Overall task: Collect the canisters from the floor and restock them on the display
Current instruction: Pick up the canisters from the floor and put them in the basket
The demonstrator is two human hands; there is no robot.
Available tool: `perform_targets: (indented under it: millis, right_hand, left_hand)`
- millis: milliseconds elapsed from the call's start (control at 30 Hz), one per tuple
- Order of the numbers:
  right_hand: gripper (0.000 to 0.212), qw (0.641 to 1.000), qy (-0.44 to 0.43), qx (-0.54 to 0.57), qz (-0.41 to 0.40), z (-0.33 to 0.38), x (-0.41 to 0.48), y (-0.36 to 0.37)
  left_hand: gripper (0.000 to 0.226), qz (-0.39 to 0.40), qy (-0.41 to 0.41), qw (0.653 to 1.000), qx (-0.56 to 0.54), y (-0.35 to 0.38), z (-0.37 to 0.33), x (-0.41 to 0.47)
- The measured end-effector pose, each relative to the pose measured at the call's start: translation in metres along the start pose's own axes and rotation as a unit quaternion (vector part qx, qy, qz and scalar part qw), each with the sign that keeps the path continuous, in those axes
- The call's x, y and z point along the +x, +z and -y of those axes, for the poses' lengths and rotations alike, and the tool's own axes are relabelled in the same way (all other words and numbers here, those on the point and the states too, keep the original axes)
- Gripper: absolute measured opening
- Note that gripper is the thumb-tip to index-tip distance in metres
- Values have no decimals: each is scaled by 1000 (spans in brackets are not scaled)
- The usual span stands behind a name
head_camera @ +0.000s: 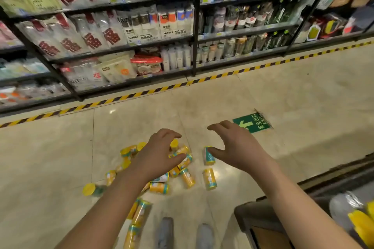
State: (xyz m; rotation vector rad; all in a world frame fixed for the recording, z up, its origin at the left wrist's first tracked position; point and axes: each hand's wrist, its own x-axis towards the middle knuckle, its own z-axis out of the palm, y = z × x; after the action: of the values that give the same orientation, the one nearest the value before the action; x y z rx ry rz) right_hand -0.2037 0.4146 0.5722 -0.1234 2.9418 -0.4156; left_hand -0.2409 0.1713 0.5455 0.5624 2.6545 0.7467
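Several yellow and teal canisters (188, 178) lie scattered on the tiled floor, most in a loose pile under my left hand. My left hand (159, 153) hangs over the pile with fingers arched and thumb spread; a yellow canister (180, 150) shows in the gap between thumb and fingers, not gripped. My right hand (236, 145) is spread in the same arched way, and its thumb tip is next to a teal canister (209, 156) that lies apart from the pile. Another single canister (209, 179) lies just below it. Some canisters are hidden under my left forearm.
Stocked black shelving (194, 42) runs along the far side behind a yellow-black floor stripe (141, 93). A green exit sticker (252, 123) is on the floor by my right hand. A dark display stand (263, 202) with yellow packs (362, 226) sits at lower right. My shoes (166, 232) show at the bottom.
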Motion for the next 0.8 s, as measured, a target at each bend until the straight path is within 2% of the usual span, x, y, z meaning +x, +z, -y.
perform_targets:
  millis: [100, 233, 333, 467, 567, 633, 800]
  right_hand:
    - [62, 999, 30, 15, 6, -25, 22, 45]
    - [61, 997, 67, 18, 28, -60, 49, 121]
    - [60, 994, 89, 42, 39, -88, 65, 191]
    - [61, 991, 108, 52, 61, -126, 81, 290]
    - [62, 989, 115, 46, 87, -148, 89, 361]
    - [62, 986, 122, 46, 106, -159, 91, 405]
    - [61, 979, 139, 57, 140, -181, 92, 493]
  left_hand:
    - [58, 29, -12, 999, -10, 36, 24, 32]
    - [80, 61, -34, 997, -25, 103, 68, 73]
    - [71, 80, -56, 995, -30, 163, 106, 97]
    - [72, 99, -80, 992, -22, 252, 160, 119]
    - [63, 141, -88, 986, -2, 318, 200, 131]
    - [64, 171, -92, 981, 17, 359, 223, 138]
    - [67, 178, -99, 979, 25, 440, 265, 151]
